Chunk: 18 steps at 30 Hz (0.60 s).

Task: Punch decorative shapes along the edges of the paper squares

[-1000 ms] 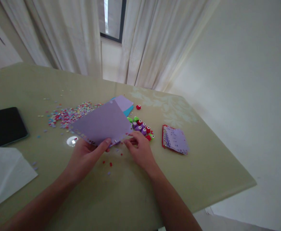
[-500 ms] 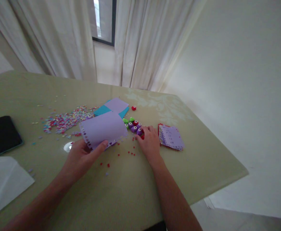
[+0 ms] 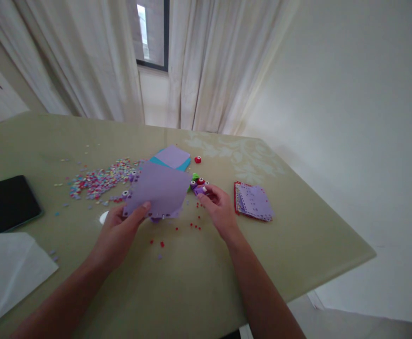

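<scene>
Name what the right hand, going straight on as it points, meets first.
The right hand would likely meet the pile of small purple, red and green eyed pieces; depth is unclear.

At centre, the purple card (image 3: 158, 190) is hiding several fingers of the left hand (image 3: 123, 228). The left edge is cutting off the white sheet (image 3: 11, 278) and the black tablet (image 3: 8, 203). Right of centre, marks (image 3: 253, 197) on the card stack (image 3: 258, 209) are appearing illegibly small.

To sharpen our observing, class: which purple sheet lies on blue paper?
The far sheet: blue paper shows beneath it. The near sheet is in the left hand, and the right sheet tops a red-edged stack.
</scene>
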Motion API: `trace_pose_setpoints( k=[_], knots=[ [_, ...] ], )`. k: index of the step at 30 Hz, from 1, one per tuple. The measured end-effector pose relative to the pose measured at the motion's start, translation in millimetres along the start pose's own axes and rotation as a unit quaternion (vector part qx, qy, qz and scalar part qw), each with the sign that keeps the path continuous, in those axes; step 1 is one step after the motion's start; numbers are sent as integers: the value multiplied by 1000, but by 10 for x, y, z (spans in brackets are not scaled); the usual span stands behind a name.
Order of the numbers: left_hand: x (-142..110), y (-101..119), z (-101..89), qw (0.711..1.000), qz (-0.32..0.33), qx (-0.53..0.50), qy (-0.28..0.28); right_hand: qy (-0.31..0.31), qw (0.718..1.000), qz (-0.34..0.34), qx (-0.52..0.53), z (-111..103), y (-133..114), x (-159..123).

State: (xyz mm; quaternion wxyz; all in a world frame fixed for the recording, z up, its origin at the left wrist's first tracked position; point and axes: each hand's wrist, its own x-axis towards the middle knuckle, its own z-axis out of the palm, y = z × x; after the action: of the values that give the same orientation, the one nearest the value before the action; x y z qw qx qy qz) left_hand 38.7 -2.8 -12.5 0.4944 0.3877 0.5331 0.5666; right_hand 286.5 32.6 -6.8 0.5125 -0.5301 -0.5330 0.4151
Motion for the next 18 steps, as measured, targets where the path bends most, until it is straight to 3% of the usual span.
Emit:
trace_pose_setpoints(
  k=[4,9,12,18],
  knots=[
    [-14,54,67,995,-36,-88,9,-100,985,78,120,167,-67,-125],
    [-17,82,72,995,-8,-92,33,-148,965,107,189,300,-123,-217],
    [-17,75,36,1000,1,-8,12,-142,962,104,208,313,-126,-215],
    [-27,61,3,983,-33,170,-59,-67,968,83,228,281,-80,-151]
  ],
)
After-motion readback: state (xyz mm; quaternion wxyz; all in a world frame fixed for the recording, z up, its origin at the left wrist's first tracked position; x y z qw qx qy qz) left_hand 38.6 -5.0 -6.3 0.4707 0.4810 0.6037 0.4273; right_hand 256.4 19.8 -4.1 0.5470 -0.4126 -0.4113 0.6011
